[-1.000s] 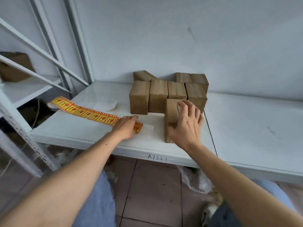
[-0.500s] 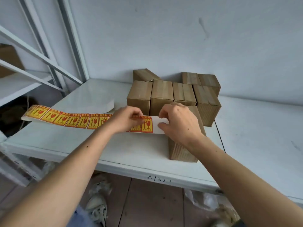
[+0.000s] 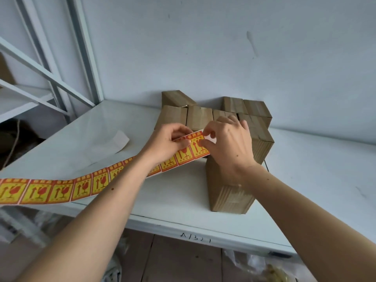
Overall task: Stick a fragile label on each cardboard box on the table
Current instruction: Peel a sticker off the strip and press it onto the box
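Left hand (image 3: 165, 142) pinches the yellow-and-red fragile label strip (image 3: 81, 187); right hand (image 3: 225, 144) pinches its end label above one brown cardboard box (image 3: 230, 197), seven more boxes (image 3: 199, 117) behind.

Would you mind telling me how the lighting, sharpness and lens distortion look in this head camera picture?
Head view: soft, even light, with a faint sheen on the white table; wide-angle bending stretches the forearms and curves the shelf frame at the edges; the label strip prints read sharply, while both hands, left hand and right hand, and the nearest box look slightly soft.
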Demonstrator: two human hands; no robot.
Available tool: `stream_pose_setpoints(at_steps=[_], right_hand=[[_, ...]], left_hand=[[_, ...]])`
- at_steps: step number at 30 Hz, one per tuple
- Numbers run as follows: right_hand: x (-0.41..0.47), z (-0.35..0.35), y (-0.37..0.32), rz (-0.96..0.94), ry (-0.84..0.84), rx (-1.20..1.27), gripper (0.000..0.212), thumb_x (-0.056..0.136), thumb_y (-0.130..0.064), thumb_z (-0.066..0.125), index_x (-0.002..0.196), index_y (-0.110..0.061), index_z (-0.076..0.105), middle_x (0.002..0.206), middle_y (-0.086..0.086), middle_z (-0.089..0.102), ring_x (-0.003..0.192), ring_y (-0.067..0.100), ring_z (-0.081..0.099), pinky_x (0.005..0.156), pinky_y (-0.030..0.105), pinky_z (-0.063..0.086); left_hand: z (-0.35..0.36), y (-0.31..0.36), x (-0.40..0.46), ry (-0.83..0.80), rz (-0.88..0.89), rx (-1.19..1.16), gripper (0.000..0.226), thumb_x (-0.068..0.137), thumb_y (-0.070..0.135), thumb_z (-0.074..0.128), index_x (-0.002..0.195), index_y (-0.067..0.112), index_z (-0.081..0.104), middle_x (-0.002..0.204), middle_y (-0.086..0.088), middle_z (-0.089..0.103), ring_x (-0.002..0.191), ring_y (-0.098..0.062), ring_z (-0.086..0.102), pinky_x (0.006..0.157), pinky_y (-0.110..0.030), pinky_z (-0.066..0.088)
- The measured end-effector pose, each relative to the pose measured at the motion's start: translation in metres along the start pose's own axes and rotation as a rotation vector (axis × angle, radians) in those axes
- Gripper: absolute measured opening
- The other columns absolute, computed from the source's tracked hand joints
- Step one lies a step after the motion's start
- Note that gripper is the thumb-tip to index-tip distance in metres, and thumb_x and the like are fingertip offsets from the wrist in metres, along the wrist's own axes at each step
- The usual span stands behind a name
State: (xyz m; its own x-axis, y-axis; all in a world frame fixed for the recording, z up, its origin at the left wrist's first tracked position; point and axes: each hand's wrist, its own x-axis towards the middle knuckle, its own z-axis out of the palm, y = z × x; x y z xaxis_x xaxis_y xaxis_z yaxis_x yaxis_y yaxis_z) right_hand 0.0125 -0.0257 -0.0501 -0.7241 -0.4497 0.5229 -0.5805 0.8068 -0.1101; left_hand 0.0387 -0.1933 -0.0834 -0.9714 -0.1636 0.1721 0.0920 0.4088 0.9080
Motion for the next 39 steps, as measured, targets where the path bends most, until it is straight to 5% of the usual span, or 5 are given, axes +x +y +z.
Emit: stream_pose_setpoints(at_steps=[8,19,30,35,39], right_hand=[[0.008,0.008,0.007,0.16,-0.041,0.162,0.036,0.073,-0.045,0.077,0.101,-0.023,0.069,0.104,-0.002,0.066,0.099,0.018,0.059,0.09,0.042,0.048],[0.006,0.002,0.004,0.093,-0.136,0.1,0.047,0.076,-0.042,0.075,0.119,-0.027,0.065,0.116,0.002,0.056,0.115,0.023,0.05,0.097,0.039,0.04],[0.013,0.006,0.009,0.101,-0.104,0.307,0.006,0.085,-0.03,0.068,0.087,-0.026,0.064,0.098,-0.002,0.06,0.092,0.017,0.059,0.085,0.043,0.052],[0.013,0.009,0.01,0.084,-0.144,0.313,0.012,0.089,-0.031,0.063,0.08,-0.03,0.055,0.091,-0.007,0.063,0.092,0.016,0.06,0.086,0.046,0.051],[0.013,0.002,0.015,0.195,-0.134,0.5,0.009,0.092,-0.023,0.061,0.083,-0.022,0.059,0.084,-0.008,0.062,0.08,0.009,0.058,0.076,0.03,0.048]], left_hand=[[0.003,0.001,-0.001,-0.045,0.005,-0.08,0.019,0.091,0.012,0.06,0.105,0.025,0.061,0.101,0.006,0.072,0.091,-0.014,0.07,0.081,-0.041,0.056],[0.003,0.014,-0.006,-0.002,-0.09,-0.119,0.053,0.071,0.007,0.081,0.117,0.023,0.059,0.1,0.002,0.072,0.092,-0.018,0.069,0.079,-0.042,0.057],[-0.001,0.024,-0.008,-0.02,-0.096,-0.092,0.033,0.086,0.006,0.067,0.112,0.023,0.056,0.092,0.009,0.07,0.082,-0.013,0.07,0.067,-0.032,0.056],[-0.001,0.018,-0.005,0.016,-0.084,-0.102,0.027,0.089,0.01,0.064,0.111,0.023,0.057,0.092,0.008,0.071,0.081,-0.014,0.071,0.067,-0.03,0.056],[0.0,0.004,0.001,0.07,-0.069,-0.079,0.02,0.088,0.009,0.066,0.104,0.018,0.058,0.094,0.0,0.074,0.083,-0.017,0.071,0.07,-0.032,0.056]])
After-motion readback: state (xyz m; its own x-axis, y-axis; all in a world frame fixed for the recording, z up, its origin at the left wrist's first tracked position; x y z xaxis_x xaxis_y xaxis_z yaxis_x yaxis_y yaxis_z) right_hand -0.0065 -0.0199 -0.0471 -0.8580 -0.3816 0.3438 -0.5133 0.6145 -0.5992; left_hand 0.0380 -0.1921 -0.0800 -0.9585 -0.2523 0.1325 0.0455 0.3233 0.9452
